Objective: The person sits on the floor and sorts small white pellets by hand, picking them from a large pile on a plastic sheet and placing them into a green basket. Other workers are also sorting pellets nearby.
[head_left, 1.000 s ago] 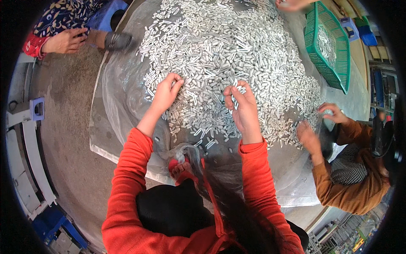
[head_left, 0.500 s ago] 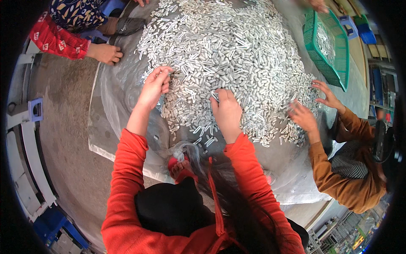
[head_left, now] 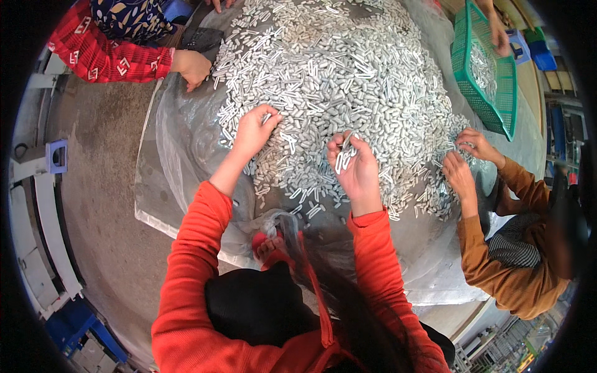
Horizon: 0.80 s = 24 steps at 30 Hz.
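Note:
A broad heap of small silver-grey oblong metal pieces (head_left: 336,81) lies spread in front of me, some showing a bright, loop-like outline. My right hand (head_left: 359,171) is turned palm up over the near part of the heap. Its curled fingers hold several of the small metal pieces (head_left: 342,159). To the left, my left hand (head_left: 254,132) reaches over the heap's left side with thumb and fingertips pinched together. What sits in that pinch is too small to make out.
The heap rests on clear plastic sheeting (head_left: 180,133). At the far right stands a green mesh basket (head_left: 511,105) with similar pieces inside, another person's hand over it. A co-worker's hands (head_left: 463,171) work at the right edge; a red-sleeved person's hand (head_left: 194,67) touches the left edge.
My right hand has turned from palm down to palm up, showing the pieces in it. My left hand has shifted right over the heap. The red-sleeved hand has moved right toward the heap.

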Each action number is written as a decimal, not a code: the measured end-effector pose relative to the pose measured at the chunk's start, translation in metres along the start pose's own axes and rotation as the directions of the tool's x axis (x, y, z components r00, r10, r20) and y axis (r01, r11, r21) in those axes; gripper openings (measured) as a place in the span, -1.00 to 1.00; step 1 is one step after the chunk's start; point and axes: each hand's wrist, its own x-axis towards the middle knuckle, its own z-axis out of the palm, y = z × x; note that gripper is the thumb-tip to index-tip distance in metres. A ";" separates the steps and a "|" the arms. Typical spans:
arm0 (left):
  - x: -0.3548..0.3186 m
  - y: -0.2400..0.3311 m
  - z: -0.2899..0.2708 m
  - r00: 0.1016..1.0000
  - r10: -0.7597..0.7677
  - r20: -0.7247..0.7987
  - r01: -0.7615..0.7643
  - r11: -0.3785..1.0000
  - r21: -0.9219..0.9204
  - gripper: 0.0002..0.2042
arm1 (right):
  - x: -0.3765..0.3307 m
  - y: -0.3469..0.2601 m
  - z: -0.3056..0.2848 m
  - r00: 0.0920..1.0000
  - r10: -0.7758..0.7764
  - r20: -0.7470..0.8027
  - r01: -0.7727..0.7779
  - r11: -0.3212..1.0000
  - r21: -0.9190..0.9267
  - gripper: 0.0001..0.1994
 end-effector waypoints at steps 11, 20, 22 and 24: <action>-0.010 0.010 -0.035 0.872 -0.225 0.434 0.489 0.390 -0.780 -0.85 | -0.004 -0.002 -0.003 0.994 0.027 0.109 -0.017 0.995 -0.095 -0.86; -0.016 0.027 -0.009 0.938 0.227 0.264 -0.268 0.954 0.132 -0.75 | 0.011 0.030 -0.002 0.750 -0.533 0.391 0.240 -0.332 -0.912 -0.84; -0.015 0.021 -0.007 0.944 0.217 0.247 -0.263 0.950 0.171 -0.79 | 0.015 0.036 0.004 0.716 -0.540 0.442 0.174 -0.476 -0.862 -0.84; -0.016 0.012 -0.003 0.961 0.208 0.184 -0.232 0.965 0.124 -0.83 | 0.016 0.035 0.004 0.714 -0.547 0.438 0.212 -0.427 -0.879 -0.85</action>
